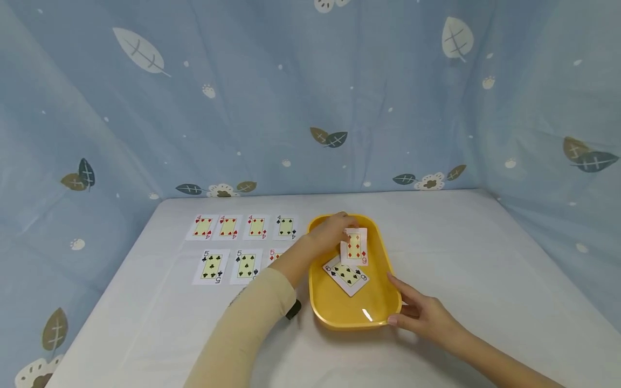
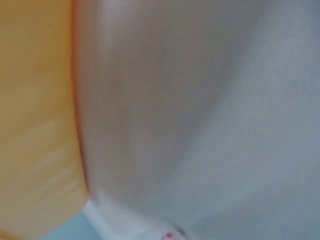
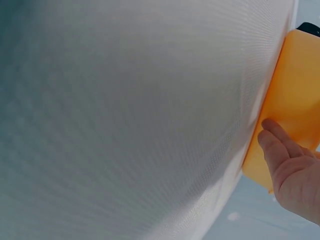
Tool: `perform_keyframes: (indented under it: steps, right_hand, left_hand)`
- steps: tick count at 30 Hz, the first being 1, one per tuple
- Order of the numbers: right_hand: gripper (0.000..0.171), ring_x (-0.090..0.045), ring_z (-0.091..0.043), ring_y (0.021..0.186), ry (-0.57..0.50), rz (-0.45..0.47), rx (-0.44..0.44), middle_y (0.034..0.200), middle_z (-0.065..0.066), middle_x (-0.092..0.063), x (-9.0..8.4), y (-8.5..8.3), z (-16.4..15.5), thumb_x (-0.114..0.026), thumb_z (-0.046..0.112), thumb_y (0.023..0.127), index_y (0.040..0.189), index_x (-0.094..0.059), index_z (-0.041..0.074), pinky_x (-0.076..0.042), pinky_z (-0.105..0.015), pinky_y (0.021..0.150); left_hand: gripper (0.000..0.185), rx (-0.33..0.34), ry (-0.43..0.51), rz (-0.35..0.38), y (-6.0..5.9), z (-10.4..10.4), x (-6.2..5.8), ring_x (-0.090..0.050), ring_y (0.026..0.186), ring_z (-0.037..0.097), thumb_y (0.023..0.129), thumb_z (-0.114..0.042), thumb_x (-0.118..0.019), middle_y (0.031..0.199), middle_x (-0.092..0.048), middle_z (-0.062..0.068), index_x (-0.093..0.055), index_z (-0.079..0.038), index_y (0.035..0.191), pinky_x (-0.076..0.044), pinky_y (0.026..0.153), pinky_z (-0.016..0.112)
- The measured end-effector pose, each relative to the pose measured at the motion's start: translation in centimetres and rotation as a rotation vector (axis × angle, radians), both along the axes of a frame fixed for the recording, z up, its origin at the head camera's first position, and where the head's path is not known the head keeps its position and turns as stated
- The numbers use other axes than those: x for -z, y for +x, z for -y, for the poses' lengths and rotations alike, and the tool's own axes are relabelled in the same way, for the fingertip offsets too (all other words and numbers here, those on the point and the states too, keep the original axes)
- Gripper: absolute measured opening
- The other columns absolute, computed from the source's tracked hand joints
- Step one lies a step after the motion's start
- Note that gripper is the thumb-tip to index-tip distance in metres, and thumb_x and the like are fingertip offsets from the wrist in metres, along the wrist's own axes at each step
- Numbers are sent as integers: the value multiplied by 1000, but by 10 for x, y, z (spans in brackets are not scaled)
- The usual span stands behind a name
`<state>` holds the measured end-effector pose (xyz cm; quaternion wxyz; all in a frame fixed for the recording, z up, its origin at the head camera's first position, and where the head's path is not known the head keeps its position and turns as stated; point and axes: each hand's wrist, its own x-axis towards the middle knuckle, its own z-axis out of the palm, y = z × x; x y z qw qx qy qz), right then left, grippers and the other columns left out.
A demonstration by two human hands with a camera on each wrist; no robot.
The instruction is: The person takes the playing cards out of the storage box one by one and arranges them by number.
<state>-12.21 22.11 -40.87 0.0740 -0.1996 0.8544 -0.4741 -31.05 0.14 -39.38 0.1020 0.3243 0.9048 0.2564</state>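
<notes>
A yellow tray (image 1: 378, 310) stands on the white table, with a six of clubs card (image 1: 345, 275) lying face up in it. My left hand (image 1: 332, 230) reaches over the tray's far left rim and pinches a six of diamonds card (image 1: 356, 247), lifted above the tray floor. My right hand (image 1: 421, 312) rests against the tray's near right corner with fairly straight fingers (image 3: 276, 140) on the tray wall (image 3: 295, 95). The left wrist view is blurred, showing only the tray's yellow side (image 2: 35, 125) and table cloth.
Face-up cards lie left of the tray: a back row of fours (image 1: 242, 227) and a nearer row of fives (image 1: 228, 266), one partly hidden by my left forearm. A blue leaf-print curtain (image 1: 310, 97) surrounds the table. Bare table (image 1: 485, 258) extends right of the tray.
</notes>
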Motion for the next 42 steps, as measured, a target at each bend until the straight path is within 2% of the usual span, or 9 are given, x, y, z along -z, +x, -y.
perform_keyframes:
  steps: [5,9,14,19,25,35,38,42]
  right_hand:
    - [77,-65,-35,98,-14,-5,-9,140,-37,-33,0,1,0,-71,20,84,144,-29,-5,-56,-28,74]
    - [77,-65,-35,97,-24,-6,-12,139,-38,-33,0,2,0,-71,19,84,144,-29,-5,-56,-28,74]
    - [77,-64,-36,99,-32,2,-24,139,-38,-33,1,1,0,-70,19,85,144,-29,-6,-56,-28,75]
    - [78,-65,-36,99,-20,15,-24,140,-37,-33,0,0,-1,-70,21,85,145,-28,-5,-55,-28,76]
    - [78,-64,-36,101,4,24,-22,141,-36,-32,-1,0,-2,-69,23,86,146,-27,-2,-55,-28,76]
    - [76,-66,-34,97,-16,-12,-24,139,-38,-35,0,1,-2,-70,20,85,145,-29,-5,-56,-28,74]
    - [75,-66,-34,96,-24,-30,-26,137,-39,-36,0,1,-2,-70,18,85,144,-29,-6,-56,-27,74]
    - [75,-66,-34,95,-33,-41,-39,135,-41,-36,0,0,-1,-69,17,85,143,-29,-8,-56,-27,73]
  left_hand:
    - [33,-82,158,109,-8,9,-7,-53,95,16,88,-13,-66,111,-60,3,-63,-11,121,-49,84,22]
    - [34,-108,257,207,-12,18,-11,-56,87,15,86,-10,-69,108,-63,5,-64,-9,120,-52,75,22]
    - [35,-115,347,288,-12,27,-16,-60,82,14,85,-10,-70,111,-65,7,-65,-8,120,-56,75,30]
    - [36,-87,377,298,-8,34,-22,-62,82,15,85,-10,-70,113,-65,8,-65,-7,120,-56,72,26]
    - [35,-54,377,265,-1,46,-28,-63,83,14,86,-12,-69,113,-63,7,-65,-8,120,-55,72,25]
    - [35,-52,377,284,13,67,-39,-64,81,14,86,-13,-70,114,-62,7,-65,-10,120,-56,72,26]
    - [35,-61,386,283,17,75,-41,-64,78,15,85,-14,-70,112,-62,5,-65,-11,120,-56,73,30]
    - [36,-61,420,308,23,87,-42,-64,75,16,84,-12,-71,104,-65,8,-65,-8,119,-56,76,41]
